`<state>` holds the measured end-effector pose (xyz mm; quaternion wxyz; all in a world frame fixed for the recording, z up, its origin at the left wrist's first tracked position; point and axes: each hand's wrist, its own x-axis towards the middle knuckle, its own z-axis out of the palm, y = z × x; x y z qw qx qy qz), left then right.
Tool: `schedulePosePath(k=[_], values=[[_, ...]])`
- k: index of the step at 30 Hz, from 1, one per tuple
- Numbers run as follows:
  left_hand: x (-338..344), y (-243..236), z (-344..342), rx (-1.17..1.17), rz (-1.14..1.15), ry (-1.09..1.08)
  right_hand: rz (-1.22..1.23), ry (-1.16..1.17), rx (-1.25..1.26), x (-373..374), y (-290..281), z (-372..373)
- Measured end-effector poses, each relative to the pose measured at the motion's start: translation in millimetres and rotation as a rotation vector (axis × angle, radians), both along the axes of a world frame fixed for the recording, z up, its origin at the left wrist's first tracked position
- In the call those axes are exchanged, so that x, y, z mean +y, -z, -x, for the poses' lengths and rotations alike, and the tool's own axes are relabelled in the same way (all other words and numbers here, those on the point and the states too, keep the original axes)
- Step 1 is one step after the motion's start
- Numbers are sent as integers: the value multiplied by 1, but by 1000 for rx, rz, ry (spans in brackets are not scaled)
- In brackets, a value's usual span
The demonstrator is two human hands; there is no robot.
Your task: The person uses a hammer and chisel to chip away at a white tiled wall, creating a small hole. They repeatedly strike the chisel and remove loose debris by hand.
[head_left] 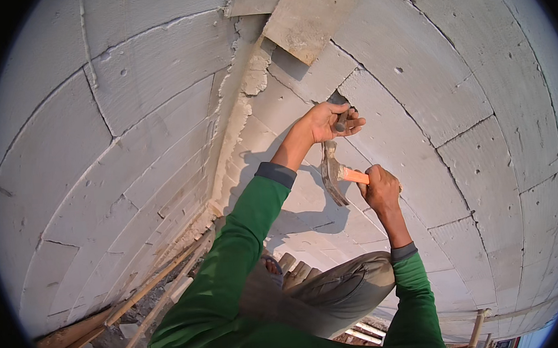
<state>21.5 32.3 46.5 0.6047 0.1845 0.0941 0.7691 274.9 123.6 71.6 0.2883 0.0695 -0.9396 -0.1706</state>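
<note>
My left hand [330, 122] is closed round a short dark metal rod [341, 123], probably a chisel, whose far end meets a dark hole [337, 97] in the block wall. Just below it, my right hand [382, 187] grips the orange handle of a claw hammer [332, 170]. The hammer's metal head hangs close under the left hand, with its claw pointing down. Whether the head touches the rod I cannot tell. Part of the rod is hidden by my fingers and the wall.
Pale block walls [415, 87] meet in a corner with rough mortar [239, 118]. A board-like piece [310, 16] juts out above my hands. Wooden poles [151, 283] and rubble lie low on the left. My bent knee [370, 274] is below the hammer.
</note>
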Motion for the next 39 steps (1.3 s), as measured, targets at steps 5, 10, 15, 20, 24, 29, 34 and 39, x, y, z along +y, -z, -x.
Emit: schedulePosePath(k=[5, 10, 15, 20, 24, 29, 34, 39], values=[[-1, 11, 10, -35, -13, 36, 123, -147, -16, -42, -8, -2], [-6, 2, 6, -17, -20, 21, 30, -231, -2, -37, -18, 5], [-6, 4, 12, 20, -9, -9, 215, 45, 53, -18, 6, 12], [-8, 4, 10, -5, -38, 15, 14, -417, -19, -29, -20, 6], [1, 5, 9, 5, -25, 3, 197, 305, 4, -4, 3, 5], [0, 23, 15, 85, 50, -53, 86, 75, -25, -31, -8, -1], [-21, 57, -3, 543, 321, -261, 5, 34, -81, -34, -10, -21], [-42, 118, -47, 447, 418, -324, 150, 79, -28, -20, 0, -25]])
